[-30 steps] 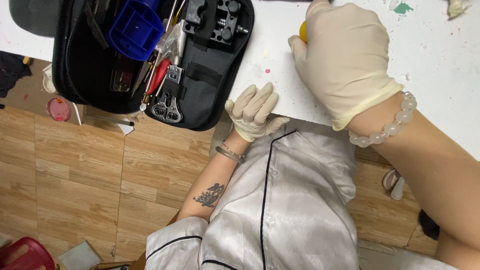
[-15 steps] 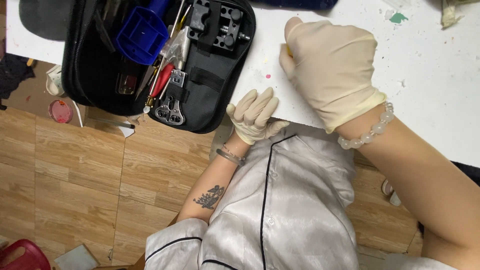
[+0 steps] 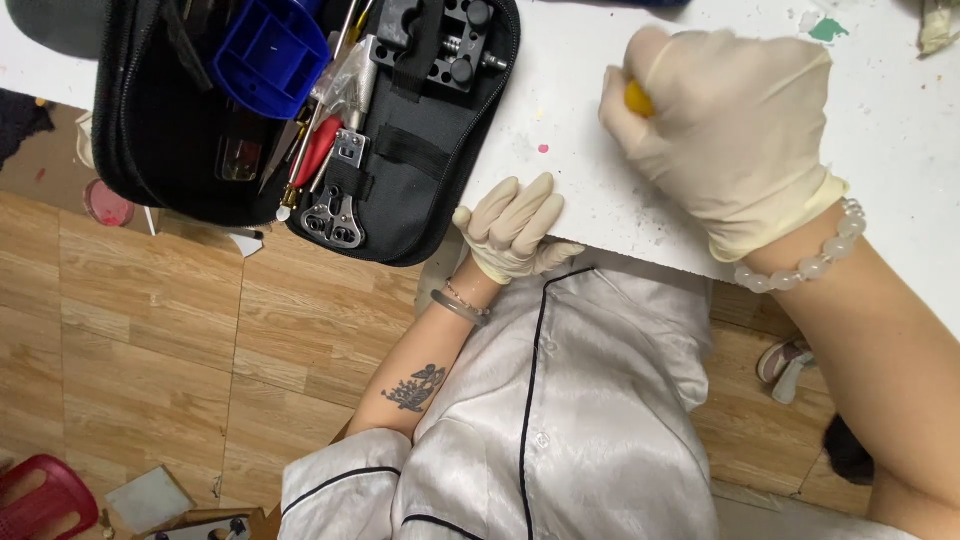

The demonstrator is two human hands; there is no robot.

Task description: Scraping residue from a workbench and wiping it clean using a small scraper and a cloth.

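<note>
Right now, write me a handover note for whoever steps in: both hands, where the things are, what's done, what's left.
Left hand: gloved, fingers resting flat on the near edge of the white table, holding nothing.
Right hand: gloved, closed around a small yellow object, pressed to the tabletop; what the object is cannot be told.
Black tool case: lies open at the table's left end, overhanging the edge; it holds a blue plastic holder, a red-handled tool and a black clamp block.
Done: case open, gloves on, one item out in the right hand.
Left: the pictures show no finished work on the table.
</note>
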